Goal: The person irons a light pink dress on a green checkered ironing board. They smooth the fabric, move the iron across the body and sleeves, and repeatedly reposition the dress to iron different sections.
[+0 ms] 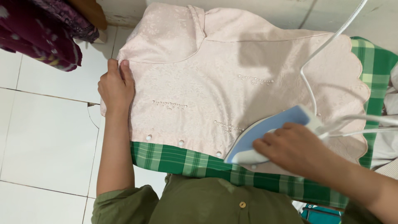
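Observation:
A pale pink garment [215,79] with small pearl beads and a scalloped edge lies spread flat on a green checked cloth [195,161]. My left hand [116,87] presses flat on the garment's left edge, fingers together. My right hand [296,149] grips the handle of a blue and white iron [267,135], which rests on the garment's lower right part with its tip pointing left. The iron's white cord [327,43] runs up and off the top right.
White floor tiles [45,137] lie to the left. Dark maroon patterned fabric [41,29] hangs at the top left. More cloth is piled at the right edge [387,141]. A teal object [319,213] sits at the bottom right.

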